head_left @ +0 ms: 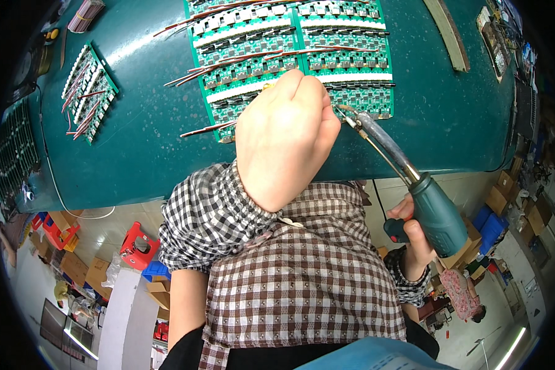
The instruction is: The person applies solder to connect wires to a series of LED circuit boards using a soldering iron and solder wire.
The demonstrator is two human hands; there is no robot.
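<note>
My right hand (pixel 417 242) is wrapped round the handle of a green soldering gun (pixel 439 216), a finger by its trigger. The gun's metal barrel and a thin tube beside it slant up and left, bringing the tip to the near edge of a green circuit board panel (pixel 222 114). Over that panel my left hand (pixel 283 132) is closed, back upward, with its fingertips pinched close to the tip; whatever they hold is hidden beneath the hand. Rows of white connectors and small black parts cover the panel. Red and black wires (pixel 206 129) stick out from its left side.
On the left of the dark green table (pixel 148 129) lies a smaller board stack (pixel 91 94) with wires on it. A wire bundle (pixel 86 15) is at the far left. A curved wooden strip (pixel 448 34) lies far right. A red stool (pixel 140 246) stands below; another person (pixel 459 293) is behind me.
</note>
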